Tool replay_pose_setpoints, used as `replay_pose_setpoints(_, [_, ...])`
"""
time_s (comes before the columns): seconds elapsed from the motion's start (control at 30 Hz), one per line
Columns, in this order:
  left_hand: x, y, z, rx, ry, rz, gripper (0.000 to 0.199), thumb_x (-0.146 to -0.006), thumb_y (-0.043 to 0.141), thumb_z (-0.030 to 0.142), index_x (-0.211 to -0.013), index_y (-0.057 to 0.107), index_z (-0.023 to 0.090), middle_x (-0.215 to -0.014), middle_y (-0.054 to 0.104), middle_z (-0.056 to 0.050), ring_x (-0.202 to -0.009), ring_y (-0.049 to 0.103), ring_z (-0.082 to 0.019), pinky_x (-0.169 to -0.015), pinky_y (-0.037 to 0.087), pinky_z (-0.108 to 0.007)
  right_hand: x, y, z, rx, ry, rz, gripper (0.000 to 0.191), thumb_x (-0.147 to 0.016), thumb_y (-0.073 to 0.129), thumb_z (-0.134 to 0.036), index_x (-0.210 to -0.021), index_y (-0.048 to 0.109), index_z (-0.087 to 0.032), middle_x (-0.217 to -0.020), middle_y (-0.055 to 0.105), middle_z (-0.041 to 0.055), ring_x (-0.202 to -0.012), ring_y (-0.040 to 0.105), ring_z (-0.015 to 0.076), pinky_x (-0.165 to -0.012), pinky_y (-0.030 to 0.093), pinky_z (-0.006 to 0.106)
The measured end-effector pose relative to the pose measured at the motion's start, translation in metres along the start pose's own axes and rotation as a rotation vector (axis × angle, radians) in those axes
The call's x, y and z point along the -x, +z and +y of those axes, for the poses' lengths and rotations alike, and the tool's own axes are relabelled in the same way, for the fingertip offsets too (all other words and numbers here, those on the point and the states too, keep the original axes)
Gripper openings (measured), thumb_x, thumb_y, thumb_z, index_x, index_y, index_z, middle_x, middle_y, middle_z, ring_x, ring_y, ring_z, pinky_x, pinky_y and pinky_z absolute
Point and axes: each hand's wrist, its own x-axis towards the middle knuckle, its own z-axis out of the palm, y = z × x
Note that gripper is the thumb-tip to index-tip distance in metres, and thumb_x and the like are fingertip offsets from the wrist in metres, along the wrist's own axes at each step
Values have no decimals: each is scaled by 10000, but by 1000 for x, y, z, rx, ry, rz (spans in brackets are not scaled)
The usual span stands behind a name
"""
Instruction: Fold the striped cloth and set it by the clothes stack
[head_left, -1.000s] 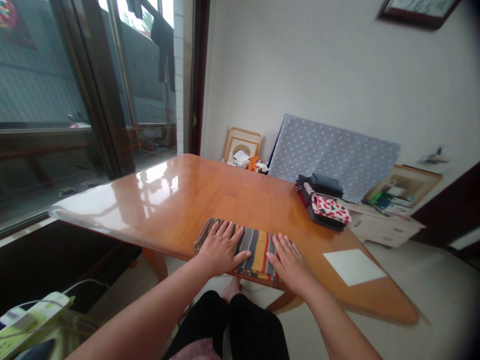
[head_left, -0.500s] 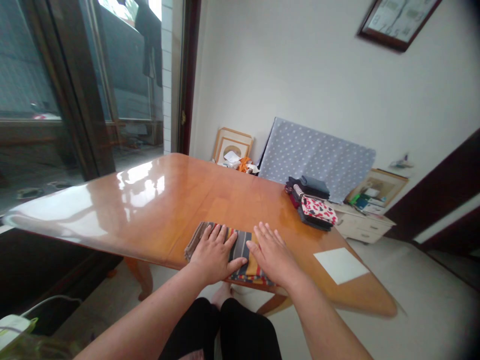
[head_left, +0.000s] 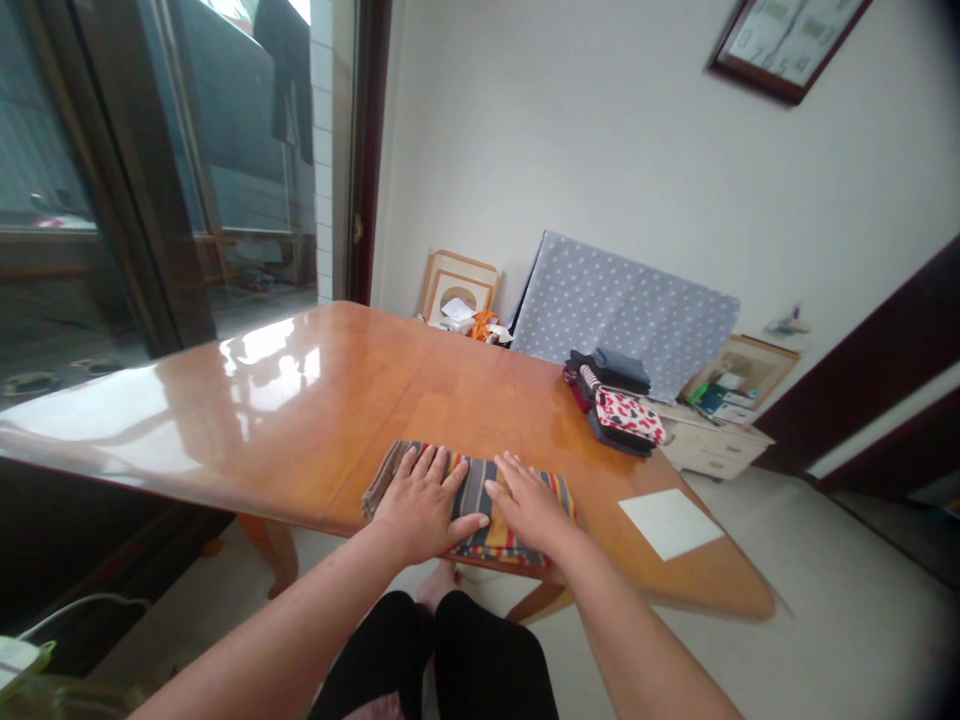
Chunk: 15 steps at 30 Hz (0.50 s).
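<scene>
A folded striped garment (head_left: 472, 487) in grey, yellow, red and brown lies at the near edge of the wooden table (head_left: 360, 400). My left hand (head_left: 420, 505) rests flat on its left half, fingers spread and thumb pointing right. On the right half lies my right hand (head_left: 529, 505), palm down with fingers stretched out. Both hands press on top of the cloth and grip nothing. Parts of the garment are hidden under my palms.
A stack of folded clothes (head_left: 619, 405) sits at the table's far right edge. A white sheet (head_left: 670, 523) lies near the right corner. Behind stand a polka-dot cloth-covered object (head_left: 622, 310), a framed picture (head_left: 459, 290) and a low drawer cabinet (head_left: 712, 445).
My right hand has shifted slightly left across the garment, showing more of its right end. The left hand stays flat on it. The whole view has swung a little.
</scene>
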Motion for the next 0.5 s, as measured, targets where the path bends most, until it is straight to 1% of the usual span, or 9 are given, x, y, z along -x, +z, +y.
replay_pose_setpoints(0.07, [-1, -4, -1, 23, 0, 0, 903, -876, 385, 811, -1499, 501, 168, -1548, 461, -221, -1483, 323, -420, -1218, 129, -608, -4, -11, 8, -4, 37, 8, 637, -1026, 353, -476, -1584, 344, -169, -1641, 329, 110, -1538, 254, 243, -1250, 158, 487])
replay_pose_setpoints(0.17, [2, -16, -9, 75, -7, 29, 715, -957, 408, 667, -1471, 515, 181, -1556, 463, -182, -1489, 333, -368, -1222, 203, -562, -6, -24, 26, 6, 79, -63, 666, -983, 461, -463, -1582, 346, -195, -1620, 370, 124, -1517, 303, 278, -1235, 158, 541])
replay_pose_setpoints(0.23, [8, -25, -19, 94, -33, 67, 578, -991, 426, 533, -1442, 528, 186, -1561, 462, -154, -1490, 340, -329, -1223, 242, -517, -4, -29, 38, -3, 78, -115, 705, -949, 521, -489, -1575, 362, -207, -1602, 405, 125, -1493, 348, 292, -1222, 200, 528])
replay_pose_setpoints(0.3, [18, -33, -33, 86, -106, 94, 526, -976, 461, 451, -1422, 529, 182, -1547, 475, -147, -1465, 375, -322, -1207, 284, -497, -1, -30, 48, -26, 58, -127, 730, -925, 553, -524, -1561, 391, -204, -1579, 445, 121, -1460, 402, 294, -1204, 260, 474])
replay_pose_setpoints(0.37, [30, -40, -47, 71, -237, 73, 564, -937, 500, 464, -1418, 515, 169, -1480, 531, -164, -1379, 472, -339, -1148, 362, -496, 1, -28, 54, -46, 45, -112, 754, -907, 572, -553, -1548, 412, -192, -1557, 476, 126, -1425, 447, 296, -1178, 307, 431])
replay_pose_setpoints(0.43, [39, -45, -60, 78, -368, 9, 681, -890, 534, 564, -1421, 495, 140, -1362, 602, -189, -1272, 556, -359, -1070, 429, -494, 1, -27, 57, -50, 47, -97, 779, -889, 588, -576, -1540, 423, -182, -1538, 494, 141, -1406, 463, 304, -1161, 326, 421])
replay_pose_setpoints(0.5, [42, -48, -70, 136, -463, -60, 786, -838, 567, 638, -1431, 473, 132, -1272, 647, -187, -1189, 610, -362, -995, 476, -472, 2, -27, 57, -48, 54, -85, 786, -878, 594, -595, -1530, 438, -185, -1522, 504, 152, -1392, 472, 313, -1145, 338, 425])
